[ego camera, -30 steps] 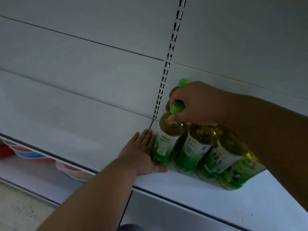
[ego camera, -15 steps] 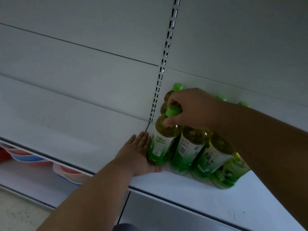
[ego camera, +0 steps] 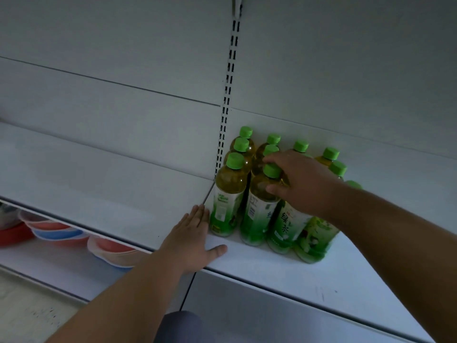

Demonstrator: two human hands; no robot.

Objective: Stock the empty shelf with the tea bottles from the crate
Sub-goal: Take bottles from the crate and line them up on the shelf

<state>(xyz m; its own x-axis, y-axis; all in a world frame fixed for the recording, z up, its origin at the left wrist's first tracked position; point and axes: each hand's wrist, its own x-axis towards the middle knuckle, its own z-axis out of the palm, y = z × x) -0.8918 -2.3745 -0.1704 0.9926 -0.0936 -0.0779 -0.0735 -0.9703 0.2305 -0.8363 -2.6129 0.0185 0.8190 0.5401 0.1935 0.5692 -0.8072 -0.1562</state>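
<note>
The second front green tea bottle [ego camera: 259, 209] was gripped at its neck by the right hand [ego camera: 299, 184]; the left hand [ego camera: 191, 237] was laid flat, released, on the shelf [ego camera: 284, 271].

Dim light falls on pale grey back panels [ego camera: 123, 53], split by a slotted upright [ego camera: 230, 78] at 12 o'clock. At 9 o'clock, red and blue bowls [ego camera: 59, 231] are stacked on a lower shelf [ego camera: 49, 271]. Speckled floor [ego camera: 22, 315] at 8 o'clock.

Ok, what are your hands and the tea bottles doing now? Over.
Left hand flat on shelf beside front-left bottle. Right hand pinching second front bottle. Tea bottles upright, nothing in the way.
</note>
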